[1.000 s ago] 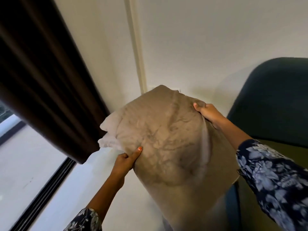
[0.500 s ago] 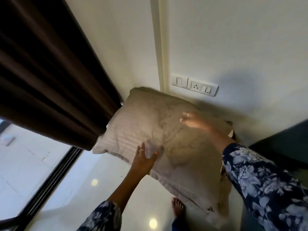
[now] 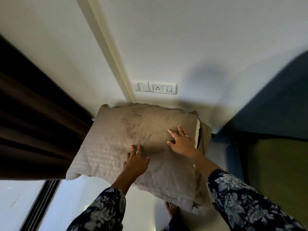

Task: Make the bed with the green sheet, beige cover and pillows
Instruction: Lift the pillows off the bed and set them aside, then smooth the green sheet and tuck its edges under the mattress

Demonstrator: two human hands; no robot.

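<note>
both hands lie flat on the beige pillow, fingers spread and straight, gripping nothing. left hand presses near the middle of the pillow's top face, a ring showing on one finger. right hand presses a little further up and toward the pillow's right end, two rings visible, fingertips splayed over the fabric. the two hands sit near each other but apart.

pillow rests raised off the floor, just below the white wall, its far edge close under the switch and socket plate; what holds it up cannot be told. at its right end the cover gapes and a strip of white inner pillow shows, with loose beige fabric hanging beside it.

dark floral sleeves cover both forearms. left of the pillow hangs a dark brown curtain, with a black window frame below it. to the right stands a dark blue headboard, and beside it lies the green sheet on the bed. a bare foot shows on the glossy floor beneath the pillow's near edge.
</note>
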